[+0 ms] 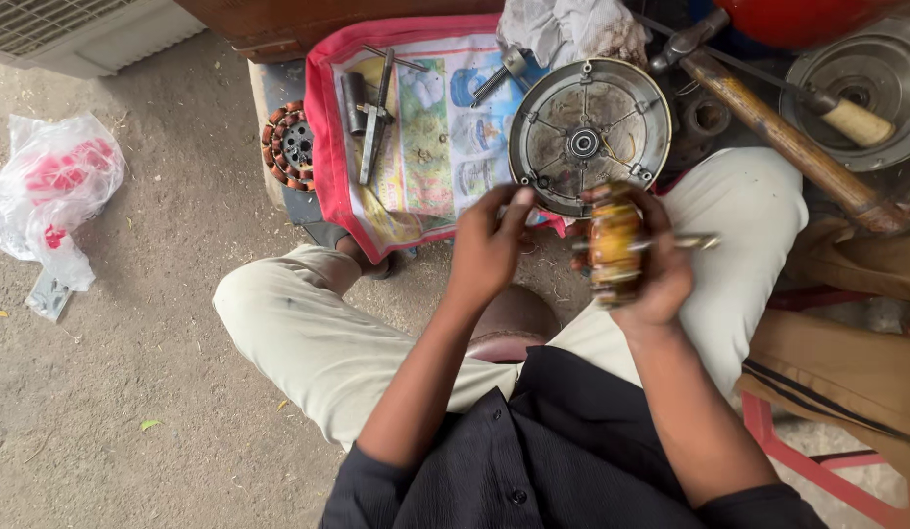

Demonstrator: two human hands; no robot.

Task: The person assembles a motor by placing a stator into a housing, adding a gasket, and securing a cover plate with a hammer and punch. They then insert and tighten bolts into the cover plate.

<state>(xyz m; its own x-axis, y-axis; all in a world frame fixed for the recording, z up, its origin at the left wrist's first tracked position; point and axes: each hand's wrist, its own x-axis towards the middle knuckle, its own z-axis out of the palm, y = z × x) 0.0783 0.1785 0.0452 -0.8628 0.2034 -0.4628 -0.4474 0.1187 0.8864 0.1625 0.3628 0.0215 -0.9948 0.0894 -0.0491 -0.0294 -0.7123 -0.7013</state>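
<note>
Between your knees, held up over your lap, sits the wound motor core: a yellow-orange coil pack with a metal shaft poking out to the right. Your right hand wraps around it from the far side, fingers curled over the top and thumb beneath, so the whole weight hangs in that one grip. Your left hand is close on its left, fingertips pinched together near the core's upper edge; I cannot tell whether they hold a wire end or only touch the winding.

Just beyond your hands the round metal end cover lies flat on the printed cloth with the red border, its bearing facing up. Further left on that cloth lie pliers, and a second wound stator rests at the cloth's left edge. A hammer lies slanted to the far right.

Risks, as I judge them: the core has nothing under it but your lap and the dirt ground, so a slack right grip would drop it, and a fall could bend the shaft or foul the winding with grit. A hard tug with the pinching fingers could snap or strip fine wire. The protruding shaft could also knock the end cover if you swing the core forward.
</note>
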